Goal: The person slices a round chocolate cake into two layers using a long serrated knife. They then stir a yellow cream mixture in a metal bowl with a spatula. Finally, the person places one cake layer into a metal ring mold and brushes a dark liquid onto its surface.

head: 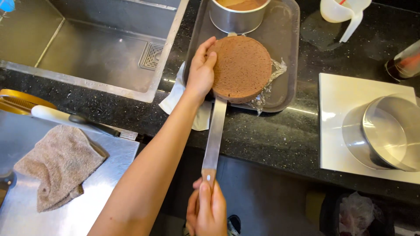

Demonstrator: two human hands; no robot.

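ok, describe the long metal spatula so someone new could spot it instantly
Start at the grey baking tray on the black counter, right of the sink. A round brown cake layer sits over its near edge, steadied by the left hand. The spatula is the long flat silver blade running from under that cake to the right hand, which grips its wooden handle.

Spatula blade (pixel 215 135): far end hidden beneath the brown cake layer (pixel 241 66). Right hand (pixel 207 210), at 6 o'clock: cut by the lower edge, covering the handle. Cake tin (pixel 236 18), 12 o'clock, and white jug (pixel 343 13), 1 o'clock: tops cropped. Ring mould (pixel 385 133), 3 o'clock: right side cut off. Dark bottle (pixel 402 61), 2 o'clock: cropped and blurred. Gold-rimmed object (pixel 19 99), 9 o'clock: partly out of view, kind unclear.
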